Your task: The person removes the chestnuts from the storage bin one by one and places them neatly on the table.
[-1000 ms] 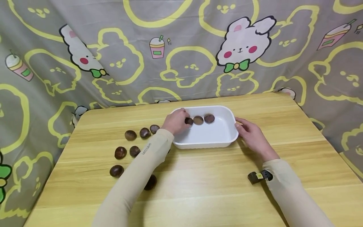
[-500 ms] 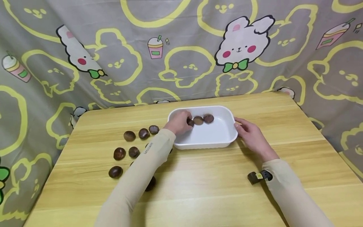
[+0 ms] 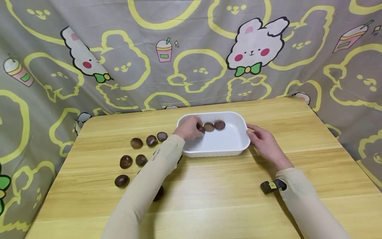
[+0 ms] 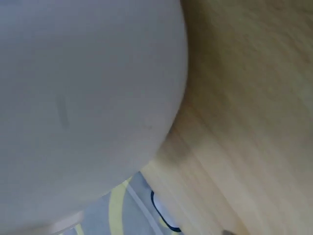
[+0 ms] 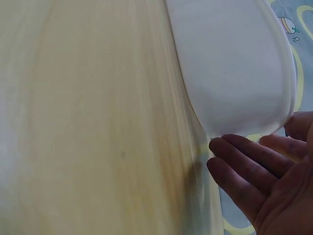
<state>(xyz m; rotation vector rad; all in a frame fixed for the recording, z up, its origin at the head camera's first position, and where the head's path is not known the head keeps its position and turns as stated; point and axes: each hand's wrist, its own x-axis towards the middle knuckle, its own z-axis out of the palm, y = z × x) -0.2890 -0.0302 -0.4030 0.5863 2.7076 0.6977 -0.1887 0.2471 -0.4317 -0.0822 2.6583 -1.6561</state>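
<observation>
In the head view my left hand (image 3: 191, 128) reaches into the left part of a white tray (image 3: 221, 142). Its fingers pinch a brown chestnut (image 3: 201, 129), partly hidden by the hand. That chestnut is at the left end of a row along the back, beside a second chestnut (image 3: 209, 127) and a third chestnut (image 3: 220, 125). At the tray's right end, my right hand (image 3: 265, 141) holds the rim, thumb at the edge. The right wrist view has its fingers (image 5: 244, 161) against the tray's outer end. Only the tray's outer wall (image 4: 88, 107) fills the left wrist view.
Several loose chestnuts lie on the wooden table (image 3: 226, 199) at left, including one at the front (image 3: 121, 181) and another chestnut (image 3: 136, 143) further back. My left sleeve (image 3: 155, 169) passes over some of them. A patterned curtain (image 3: 191, 66) hangs behind the table.
My left hand has shifted slightly right inside the tray, bringing its chestnut closer to the others. It barely moves in the last half second. My right hand keeps its place on the rim.
</observation>
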